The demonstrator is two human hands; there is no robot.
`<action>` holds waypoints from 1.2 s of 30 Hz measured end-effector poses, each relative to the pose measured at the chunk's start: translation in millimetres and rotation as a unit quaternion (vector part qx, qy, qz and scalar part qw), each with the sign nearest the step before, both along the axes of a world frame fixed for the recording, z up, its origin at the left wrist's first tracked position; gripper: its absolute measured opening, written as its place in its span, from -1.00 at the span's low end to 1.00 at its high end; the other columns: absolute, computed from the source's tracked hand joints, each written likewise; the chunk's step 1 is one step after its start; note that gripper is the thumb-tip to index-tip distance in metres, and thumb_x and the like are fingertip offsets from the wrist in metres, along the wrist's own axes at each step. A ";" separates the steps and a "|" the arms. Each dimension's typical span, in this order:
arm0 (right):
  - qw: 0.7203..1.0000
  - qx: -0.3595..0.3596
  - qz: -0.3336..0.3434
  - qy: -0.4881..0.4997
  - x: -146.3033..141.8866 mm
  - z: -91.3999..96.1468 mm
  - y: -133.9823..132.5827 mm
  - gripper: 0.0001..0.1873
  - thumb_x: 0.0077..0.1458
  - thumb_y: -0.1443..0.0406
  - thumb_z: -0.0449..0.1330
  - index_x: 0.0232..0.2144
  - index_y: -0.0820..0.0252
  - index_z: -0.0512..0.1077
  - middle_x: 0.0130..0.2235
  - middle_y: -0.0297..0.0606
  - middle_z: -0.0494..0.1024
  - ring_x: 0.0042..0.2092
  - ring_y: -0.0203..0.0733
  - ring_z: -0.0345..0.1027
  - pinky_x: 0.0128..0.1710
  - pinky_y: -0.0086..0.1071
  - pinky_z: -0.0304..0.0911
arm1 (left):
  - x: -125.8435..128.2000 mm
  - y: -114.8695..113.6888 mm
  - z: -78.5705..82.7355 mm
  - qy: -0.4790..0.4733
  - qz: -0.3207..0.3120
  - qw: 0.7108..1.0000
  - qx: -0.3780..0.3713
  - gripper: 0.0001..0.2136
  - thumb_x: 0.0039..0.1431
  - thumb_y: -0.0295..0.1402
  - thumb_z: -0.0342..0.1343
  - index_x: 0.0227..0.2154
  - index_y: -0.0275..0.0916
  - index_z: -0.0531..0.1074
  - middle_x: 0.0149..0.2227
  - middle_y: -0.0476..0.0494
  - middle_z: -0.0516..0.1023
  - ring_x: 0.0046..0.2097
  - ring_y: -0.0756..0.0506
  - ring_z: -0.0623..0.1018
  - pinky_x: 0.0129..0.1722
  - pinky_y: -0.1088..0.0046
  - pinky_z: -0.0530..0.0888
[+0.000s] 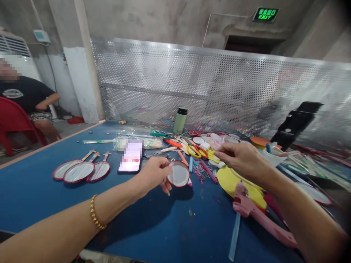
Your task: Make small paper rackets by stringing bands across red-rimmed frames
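One bag (134, 135) holds sticks (154, 143), left hand (155, 173) a disc (179, 174).

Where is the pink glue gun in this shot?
In the head view, the pink glue gun is at the lower right, below the right hand, its front end overlapping the yellow disc in the picture.

A bracelet (93, 215) of round gold beads circles the left wrist (107, 208).
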State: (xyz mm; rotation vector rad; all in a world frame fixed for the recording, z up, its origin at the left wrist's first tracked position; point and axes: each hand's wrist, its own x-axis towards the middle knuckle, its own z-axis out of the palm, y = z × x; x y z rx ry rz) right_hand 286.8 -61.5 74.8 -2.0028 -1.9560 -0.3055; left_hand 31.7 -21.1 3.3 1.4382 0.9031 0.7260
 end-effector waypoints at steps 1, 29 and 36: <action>1.000 -0.025 0.011 -0.006 2.8 -1.2 1.2 -0.76 0.14 0.22 0.12 -0.50 0.14 0.49 -0.51 -0.33 0.49 -0.48 -0.28 0.29 -0.45 -0.39 0.06 | 1.7 -0.5 -3.0 0.011 -0.005 1.000 -0.006 -0.89 0.17 -0.51 0.01 -0.48 -0.30 0.29 -0.68 -0.04 0.42 -0.63 -0.06 0.51 -0.66 0.48 0.48; 0.982 -0.174 0.063 -0.026 -7.1 -52.8 26.7 -0.81 0.03 0.37 0.16 -0.39 0.11 0.60 -0.35 -0.27 0.62 -0.30 -0.19 0.46 -0.37 -0.43 0.13 | 2.4 -4.3 -12.9 0.035 -0.049 0.998 0.021 -0.93 0.19 -0.43 0.00 -0.37 -0.32 0.34 -0.64 -0.09 0.47 -0.60 -0.05 0.53 -0.64 0.52 0.47; 0.986 -0.161 0.039 -0.029 4.1 -46.5 33.9 -0.79 0.04 0.37 0.12 -0.37 0.16 0.57 -0.37 -0.26 0.61 -0.32 -0.23 0.45 -0.37 -0.45 0.14 | 3.6 -4.0 -12.0 0.040 -0.055 0.998 0.015 -0.91 0.20 -0.49 -0.06 -0.35 -0.32 0.34 -0.64 -0.07 0.45 -0.60 -0.04 0.52 -0.64 0.52 0.48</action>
